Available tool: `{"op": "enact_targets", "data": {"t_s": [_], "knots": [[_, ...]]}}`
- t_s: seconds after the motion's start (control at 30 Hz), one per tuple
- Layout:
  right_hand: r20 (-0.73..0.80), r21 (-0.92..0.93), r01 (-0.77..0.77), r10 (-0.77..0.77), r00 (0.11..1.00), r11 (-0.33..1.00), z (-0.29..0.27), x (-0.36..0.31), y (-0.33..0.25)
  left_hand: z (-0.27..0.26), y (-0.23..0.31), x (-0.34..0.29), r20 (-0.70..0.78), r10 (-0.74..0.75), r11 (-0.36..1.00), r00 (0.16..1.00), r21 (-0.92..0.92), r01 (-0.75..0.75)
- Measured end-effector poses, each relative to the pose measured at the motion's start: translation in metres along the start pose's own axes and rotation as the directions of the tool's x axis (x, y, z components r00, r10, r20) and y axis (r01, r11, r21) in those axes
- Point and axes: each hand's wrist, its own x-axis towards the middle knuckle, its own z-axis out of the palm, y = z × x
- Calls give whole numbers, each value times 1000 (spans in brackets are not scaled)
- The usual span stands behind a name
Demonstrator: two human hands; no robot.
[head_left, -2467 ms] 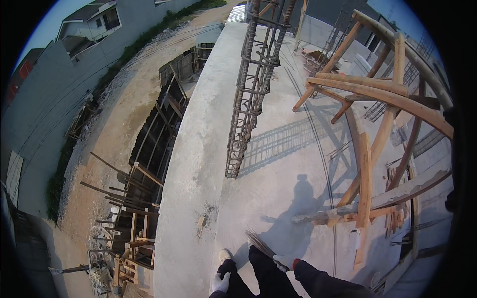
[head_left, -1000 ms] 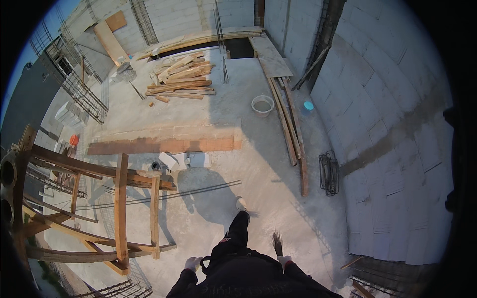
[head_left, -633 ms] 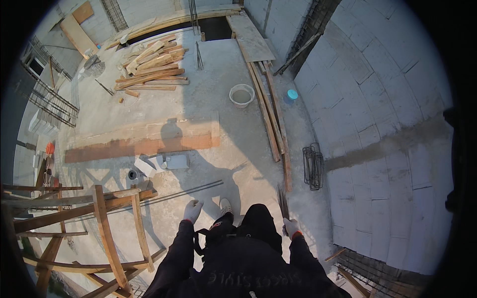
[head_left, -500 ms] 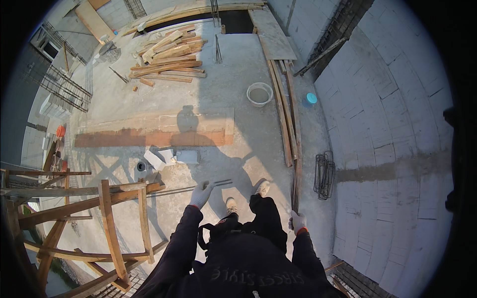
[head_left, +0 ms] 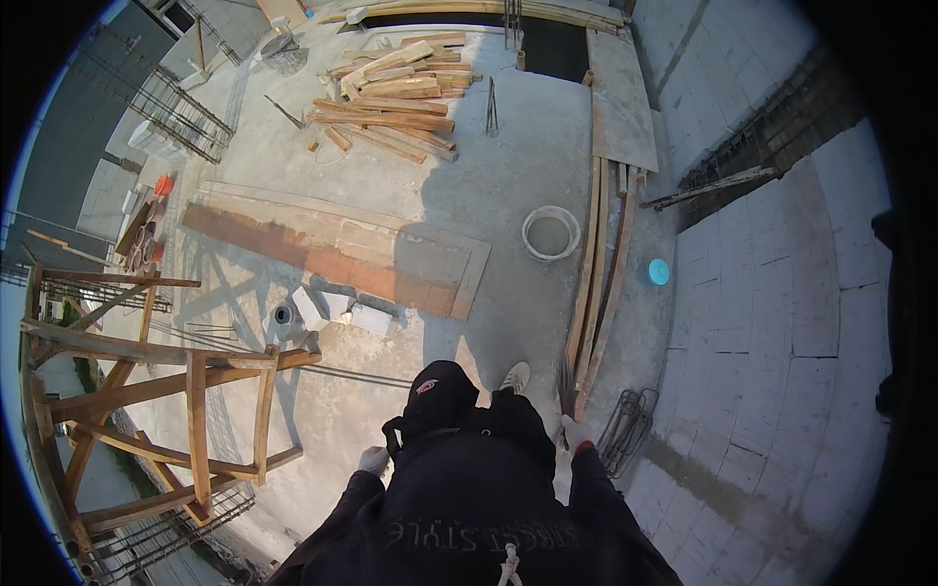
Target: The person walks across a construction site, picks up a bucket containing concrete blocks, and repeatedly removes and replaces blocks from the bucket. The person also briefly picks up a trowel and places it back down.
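Observation:
My left hand (head_left: 373,460), in a pale glove, hangs beside my left thigh. Its fingers are too small and too much turned away to tell how they are bent, and nothing shows sticking out of it. On the other side my right hand (head_left: 574,431), gloved with a red cuff, is closed at the near end of a bundle of thin dark rods (head_left: 565,383). The bundle points forward, beside long timber planks (head_left: 586,283) on the floor. Two thin dark bars (head_left: 363,375) lie on the concrete ahead of my left leg.
A wooden frame (head_left: 195,430) stands at left. White blocks (head_left: 371,318) and a grey pipe piece (head_left: 283,314) lie ahead. Beyond are a timber pile (head_left: 401,98) and a bucket of grey material (head_left: 550,234). Bent steel loops (head_left: 628,430) lie by the right block wall (head_left: 782,293).
My left hand has swung back from ahead of me to beside my thigh. My body has stepped forward and the view has turned; the right hand stays low with the rods.

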Motion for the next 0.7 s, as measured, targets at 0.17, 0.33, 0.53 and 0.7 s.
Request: {"op": "enact_targets", "data": {"t_s": [0.17,0.33,0.53,0.7], "knots": [[112,61,-45,38,993,997,-51,54,-155,47,85,16,-4,118,987,993,114,-117],[250,-54,-132,142,958,990,-56,105,-222,48,227,53,-196,200,978,960,-19,-208],[325,-453,185,-31,945,872,-10,147,-336,54,324,76,-330,123,924,936,-306,-230],[349,-515,303,-127,929,802,41,124,-463,82,308,79,-234,35,921,972,-371,-122]]}}
